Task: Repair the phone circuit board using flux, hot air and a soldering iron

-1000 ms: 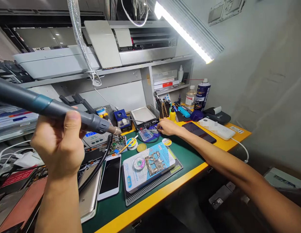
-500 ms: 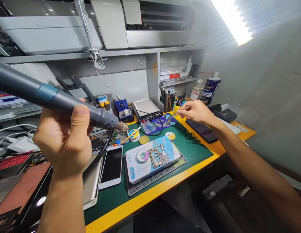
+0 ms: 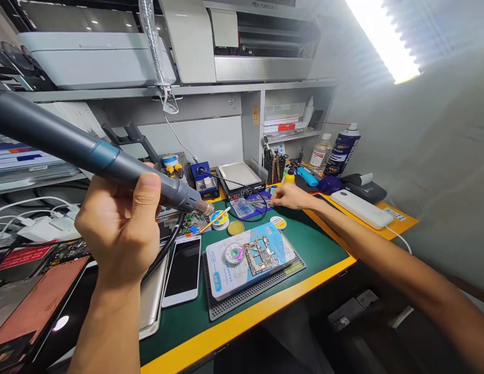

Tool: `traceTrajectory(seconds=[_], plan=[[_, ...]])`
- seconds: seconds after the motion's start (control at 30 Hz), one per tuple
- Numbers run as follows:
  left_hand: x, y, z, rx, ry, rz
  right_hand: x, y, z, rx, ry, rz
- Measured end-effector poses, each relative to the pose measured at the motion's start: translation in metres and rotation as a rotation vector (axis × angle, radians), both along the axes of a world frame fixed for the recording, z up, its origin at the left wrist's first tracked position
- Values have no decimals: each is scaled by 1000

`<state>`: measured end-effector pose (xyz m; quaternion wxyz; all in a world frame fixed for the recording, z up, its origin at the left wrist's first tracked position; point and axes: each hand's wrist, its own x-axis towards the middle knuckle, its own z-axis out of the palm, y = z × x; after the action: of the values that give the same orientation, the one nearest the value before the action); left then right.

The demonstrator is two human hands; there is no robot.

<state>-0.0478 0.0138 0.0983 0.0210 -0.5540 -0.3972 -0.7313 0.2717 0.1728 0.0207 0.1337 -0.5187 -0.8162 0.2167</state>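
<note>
Tweezers (image 3: 262, 201) of slim silvery metal sat pinched in the right hand (image 3: 291, 196), just right of centre — by a flat purple sheet (image 3: 258, 211). At left, the left hand (image 3: 122, 223) gripped a teal-banded, dark-grey cylindrical handle (image 3: 105, 157) — its metal nozzle (image 3: 206, 208) near mid-frame, above the green-topped bench (image 3: 312, 234).

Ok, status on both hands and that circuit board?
Left hand gripping heat gun. Right hand holding tweezers. Circuit board untouched on box. Black cord loops near tweezers.

Hot-air gun (image 3: 104, 156) left, circuit board (image 3: 267, 254) on box (image 3: 226, 279)
</note>
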Motion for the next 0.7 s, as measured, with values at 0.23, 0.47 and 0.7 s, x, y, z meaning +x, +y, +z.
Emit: traceTrajectory(seconds=[0.23, 0.47, 0.7], plan=[[-3, -3, 3, 17, 15, 20, -19, -25, 43, 266, -299, 122], [-14, -1, 6, 82, -19, -10, -131, -39, 49, 337, -442, 476], [-24, -1, 5, 50, -45, 2, -175, -32, 51, 318, -456, 615]])
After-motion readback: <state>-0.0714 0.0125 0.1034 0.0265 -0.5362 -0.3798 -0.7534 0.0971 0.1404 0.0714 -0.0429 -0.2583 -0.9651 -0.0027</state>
